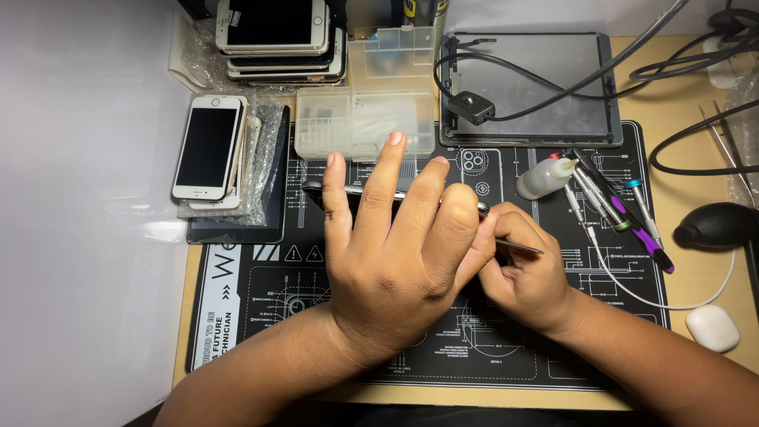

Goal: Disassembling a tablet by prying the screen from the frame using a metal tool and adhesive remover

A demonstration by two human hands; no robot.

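Observation:
My left hand lies flat, fingers spread, on top of a dark phone that rests on the black printed work mat. Only the phone's metal far edge and left corner show past my fingers. My right hand is closed around thin metal tweezers held low beside the left thumb, the tips hidden near the phone's right end.
A white phone lies on bagged phones at the left, and a stack of phones stands behind. A clear plastic parts box, a tablet frame with cables, a small squeeze bottle, screwdrivers, a black air blower and a white case sit around.

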